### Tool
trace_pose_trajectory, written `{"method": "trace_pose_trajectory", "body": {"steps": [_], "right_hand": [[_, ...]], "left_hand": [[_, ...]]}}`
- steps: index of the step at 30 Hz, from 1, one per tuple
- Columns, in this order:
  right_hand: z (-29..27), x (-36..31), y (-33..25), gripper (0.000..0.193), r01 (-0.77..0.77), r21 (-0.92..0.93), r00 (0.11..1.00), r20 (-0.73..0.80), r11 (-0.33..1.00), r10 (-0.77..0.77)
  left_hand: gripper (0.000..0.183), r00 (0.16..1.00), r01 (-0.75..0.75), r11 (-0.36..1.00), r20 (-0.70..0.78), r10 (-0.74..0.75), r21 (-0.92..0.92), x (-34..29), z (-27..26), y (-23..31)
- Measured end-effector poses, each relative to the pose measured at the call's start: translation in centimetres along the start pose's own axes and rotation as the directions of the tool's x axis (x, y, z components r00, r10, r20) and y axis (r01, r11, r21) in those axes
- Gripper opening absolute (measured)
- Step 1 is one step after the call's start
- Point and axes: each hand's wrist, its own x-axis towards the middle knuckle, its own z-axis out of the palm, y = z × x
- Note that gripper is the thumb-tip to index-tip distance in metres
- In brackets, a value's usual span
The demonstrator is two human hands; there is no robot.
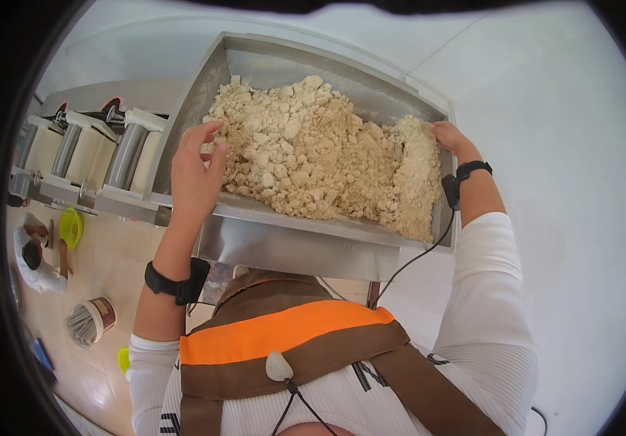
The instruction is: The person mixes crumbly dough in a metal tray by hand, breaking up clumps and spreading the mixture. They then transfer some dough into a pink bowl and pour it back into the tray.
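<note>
A deep metal trough (313, 59) in front of me holds a heap of pale, crumbly dough (306, 145). Over the trough's left end, my left hand (198, 171) is open, its thumb and bent fingers apart beside the heap's left edge. At the far right, my right hand (455, 139) has its fingers curled at the upper end of a long crumbly dough piece; the fingertips are partly hidden. That piece runs along the right wall, with a dark gap between part of it and the main heap. Dark bands circle both wrists.
Metal rollers with pale dough sheets (89, 154) adjoin the trough on the left. Below them are a person in white (37, 265), a yellow-green basin (71, 229) and a bucket of long grey objects (89, 323). A cable hangs from my right wrist past the trough's near edge.
</note>
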Motion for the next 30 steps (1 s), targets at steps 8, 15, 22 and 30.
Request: {"method": "trace_pose_trajectory", "body": {"steps": [8,15,22,30], "right_hand": [[3.4,-0.5,-4.5,0.068,-0.175,-0.405,0.946,0.182,0.898,0.267],[2.0,-7.3,-6.1,0.08,-0.199,-0.091,0.865,0.452,0.976,0.218],[2.3,-12.1,-4.0,0.082,-0.135,-0.218,0.95,0.249,0.967,0.189],[5.4,-12.0,-1.5,0.084,-0.257,-0.053,0.845,0.473,0.965,0.251]], "left_hand": [[0.03,1.0,-0.009,1.0,-0.003,0.009,-0.002,0.0,0.0,0.1],[0.027,1.0,0.004,0.998,0.023,-0.002,-0.07,0.2,0.0,-0.4],[0.027,0.996,-0.068,0.997,0.049,0.07,-0.031,0.0,0.1,-0.7],[0.026,0.996,-0.056,0.997,0.064,0.059,-0.043,0.0,0.3,-0.9]]}}
